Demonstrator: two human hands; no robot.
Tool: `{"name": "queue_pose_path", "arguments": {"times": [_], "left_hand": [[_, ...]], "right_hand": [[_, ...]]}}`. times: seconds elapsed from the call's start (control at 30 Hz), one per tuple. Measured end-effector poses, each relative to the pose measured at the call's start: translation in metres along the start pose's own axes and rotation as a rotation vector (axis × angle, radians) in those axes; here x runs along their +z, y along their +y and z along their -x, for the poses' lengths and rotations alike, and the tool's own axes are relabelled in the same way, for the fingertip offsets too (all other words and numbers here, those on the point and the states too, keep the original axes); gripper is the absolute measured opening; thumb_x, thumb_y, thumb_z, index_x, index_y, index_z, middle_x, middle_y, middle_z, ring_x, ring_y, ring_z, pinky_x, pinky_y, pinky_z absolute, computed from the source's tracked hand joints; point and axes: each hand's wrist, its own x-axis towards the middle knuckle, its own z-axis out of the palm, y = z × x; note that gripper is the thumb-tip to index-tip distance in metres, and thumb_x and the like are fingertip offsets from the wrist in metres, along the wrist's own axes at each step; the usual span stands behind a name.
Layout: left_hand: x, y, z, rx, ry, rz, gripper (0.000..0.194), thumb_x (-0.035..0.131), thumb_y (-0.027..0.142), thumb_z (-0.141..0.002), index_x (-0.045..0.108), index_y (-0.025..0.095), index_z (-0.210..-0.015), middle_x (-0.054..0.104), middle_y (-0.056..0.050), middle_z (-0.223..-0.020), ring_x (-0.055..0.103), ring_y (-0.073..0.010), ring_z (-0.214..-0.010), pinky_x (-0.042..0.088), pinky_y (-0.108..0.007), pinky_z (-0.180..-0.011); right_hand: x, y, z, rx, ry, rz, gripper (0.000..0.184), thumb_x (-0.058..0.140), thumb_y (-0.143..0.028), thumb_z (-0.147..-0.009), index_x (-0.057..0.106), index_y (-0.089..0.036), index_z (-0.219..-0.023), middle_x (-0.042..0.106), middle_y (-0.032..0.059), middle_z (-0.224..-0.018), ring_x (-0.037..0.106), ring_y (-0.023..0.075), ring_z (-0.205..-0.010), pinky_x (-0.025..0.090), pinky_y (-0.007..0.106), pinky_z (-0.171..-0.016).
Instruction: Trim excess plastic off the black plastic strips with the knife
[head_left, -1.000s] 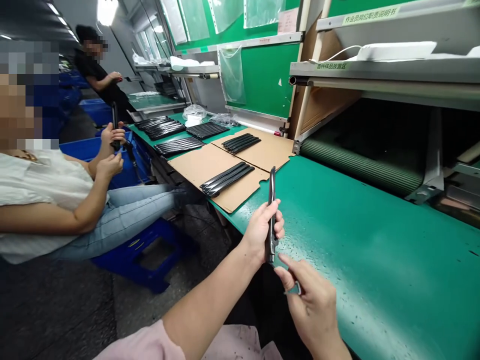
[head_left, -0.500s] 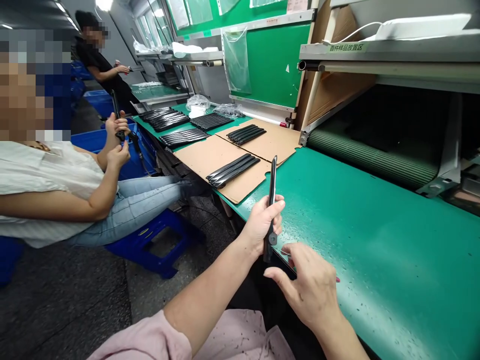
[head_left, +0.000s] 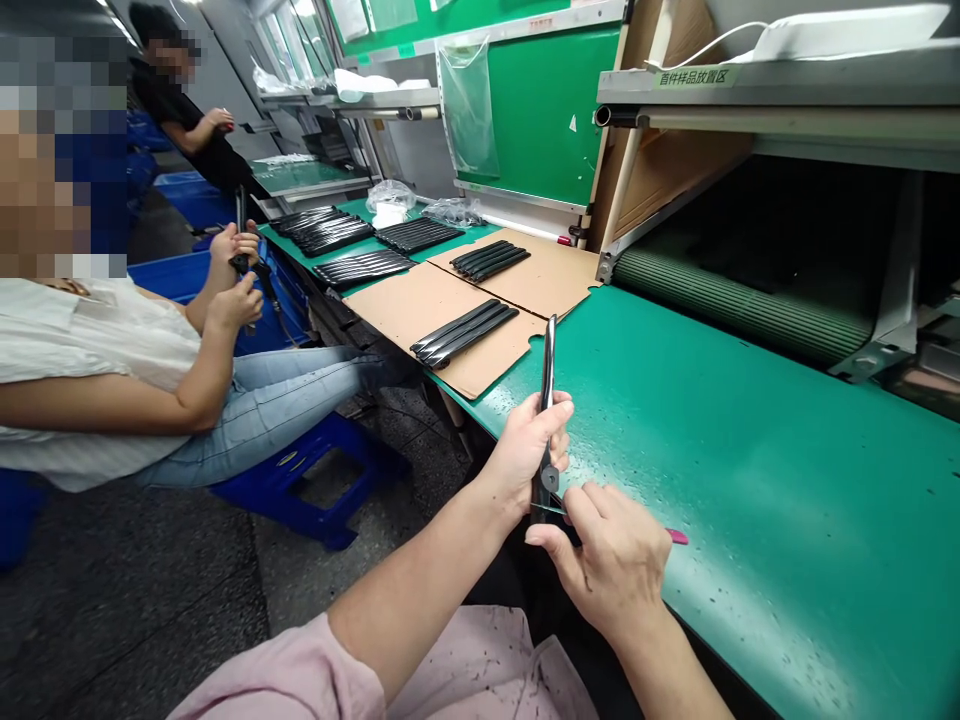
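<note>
Gripping a glossy black part (head_left: 549, 370), your left hand (head_left: 520, 455) was wrapped round its lower half, by the near edge of the green tabletop (head_left: 765, 430). Your right hand (head_left: 619, 560), just beside it, was curled round a slim tool (head_left: 678, 537); the pink end stuck out past the knuckles and the thin metal tip lay at the part's near end.

A blue bin (head_left: 169, 282) stood beside a co-worker (head_left: 90, 370), but its contents could not be made out. A clear sleeve (head_left: 472, 110) hung on the green board (head_left: 544, 110), and a crumpled plastic bag (head_left: 395, 193) lay at the tabletop's far end.

The part's long axis ran away from you, tilted upward, the narrow tip pointing forward and the end with a round disc towards you. It was slender, smooth and shiny along its shaft. Similar dark bars (head_left: 465, 334) lay side by side, slantwise, on flat brown cardboard (head_left: 382, 305). Beyond the tabletop ran a ribbed green belt (head_left: 739, 305).
</note>
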Motion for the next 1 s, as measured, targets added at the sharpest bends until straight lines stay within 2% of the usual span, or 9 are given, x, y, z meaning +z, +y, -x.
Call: {"name": "queue_pose_path", "arguments": {"times": [0.1, 0.3, 0.37, 0.5, 0.6, 0.7, 0.8, 0.9, 1.0], "left_hand": [[0.001, 0.001, -0.001, 0.017, 0.012, 0.036, 0.028, 0.071, 0.026, -0.077, 0.052, 0.019, -0.096, 0.035, 0.012, -0.048, 0.026, -0.0030, -0.037, 0.023, -0.015, -0.035], [0.003, 0.000, -0.002, 0.025, 0.037, 0.048, 0.028, 0.072, 0.026, -0.075, 0.053, 0.018, -0.095, 0.036, 0.012, -0.049, 0.027, -0.0027, -0.037, 0.022, -0.015, -0.035], [0.004, -0.001, -0.001, 0.024, 0.040, 0.040, 0.029, 0.073, 0.027, -0.075, 0.054, 0.018, -0.094, 0.036, 0.012, -0.049, 0.027, -0.0027, -0.037, 0.022, -0.015, -0.035], [0.004, 0.001, -0.003, 0.014, 0.048, 0.057, 0.025, 0.071, 0.028, -0.078, 0.055, 0.017, -0.094, 0.035, 0.012, -0.049, 0.026, -0.0030, -0.036, 0.022, -0.015, -0.035], [0.003, 0.004, -0.006, 0.009, 0.025, 0.150, 0.020, 0.063, 0.029, -0.085, 0.057, 0.015, -0.099, 0.044, 0.008, -0.057, 0.032, -0.0030, -0.039, 0.027, -0.015, -0.036], [0.000, 0.006, -0.006, 0.020, -0.004, 0.224, 0.020, 0.054, 0.024, -0.092, 0.057, 0.012, -0.108, 0.052, 0.001, -0.071, 0.041, -0.0037, -0.046, 0.032, -0.013, -0.038], [-0.003, 0.005, -0.004, 0.029, -0.033, 0.238, 0.017, 0.055, 0.021, -0.093, 0.058, 0.012, -0.107, 0.051, 0.000, -0.074, 0.039, -0.0022, -0.047, 0.031, -0.010, -0.037], [-0.003, 0.002, -0.001, 0.008, -0.086, 0.247, 0.014, 0.059, 0.019, -0.091, 0.059, 0.013, -0.104, 0.049, 0.002, -0.073, 0.035, -0.0006, -0.045, 0.030, -0.008, -0.036], [-0.003, 0.001, 0.000, -0.038, -0.124, 0.297, 0.011, 0.057, 0.017, -0.093, 0.059, 0.013, -0.102, 0.047, 0.002, -0.073, 0.033, 0.0004, -0.044, 0.029, -0.007, -0.035]], "right_hand": [[0.001, -0.002, 0.000, 0.008, 0.035, 0.014, 0.057, 0.028, -0.060, -0.104, 0.045, -0.021, -0.065, 0.044, -0.0003, -0.059, 0.037, 0.0175, -0.056, 0.022, 0.034, -0.056], [0.003, -0.002, -0.003, 0.068, 0.053, 0.012, 0.063, 0.020, -0.063, -0.103, 0.047, -0.021, -0.065, 0.046, 0.0012, -0.060, 0.039, 0.0179, -0.056, 0.023, 0.035, -0.055], [0.003, -0.001, -0.002, 0.069, 0.055, -0.012, 0.062, 0.024, -0.063, -0.103, 0.046, -0.021, -0.063, 0.044, 0.0003, -0.058, 0.038, 0.0171, -0.055, 0.022, 0.035, -0.055], [0.001, -0.002, 0.002, -0.029, 0.065, -0.079, 0.059, 0.037, -0.059, -0.103, 0.043, -0.021, -0.059, 0.040, -0.0016, -0.055, 0.036, 0.0153, -0.052, 0.021, 0.034, -0.055], [-0.002, -0.002, 0.005, -0.067, 0.060, -0.151, 0.056, 0.040, -0.056, -0.103, 0.042, -0.021, -0.059, 0.039, -0.0018, -0.056, 0.035, 0.0151, -0.053, 0.021, 0.034, -0.055], [-0.004, 0.003, 0.006, 0.029, 0.038, -0.173, 0.053, 0.042, -0.059, -0.102, 0.045, -0.020, -0.065, 0.041, -0.0018, -0.060, 0.037, 0.0155, -0.055, 0.022, 0.033, -0.055], [-0.005, 0.009, 0.000, 0.107, -0.037, -0.151, 0.057, 0.037, -0.069, -0.098, 0.051, -0.019, -0.075, 0.048, -0.0001, -0.067, 0.043, 0.0171, -0.061, 0.024, 0.033, -0.057], [-0.006, 0.011, -0.006, 0.095, -0.123, -0.151, 0.061, 0.028, -0.071, -0.099, 0.053, -0.019, -0.079, 0.051, 0.0018, -0.072, 0.045, 0.0187, -0.065, 0.026, 0.033, -0.060], [-0.006, 0.009, -0.008, 0.061, -0.120, -0.161, 0.060, 0.024, -0.067, -0.101, 0.050, -0.020, -0.074, 0.050, 0.0010, -0.069, 0.044, 0.0180, -0.062, 0.025, 0.033, -0.059]]}}
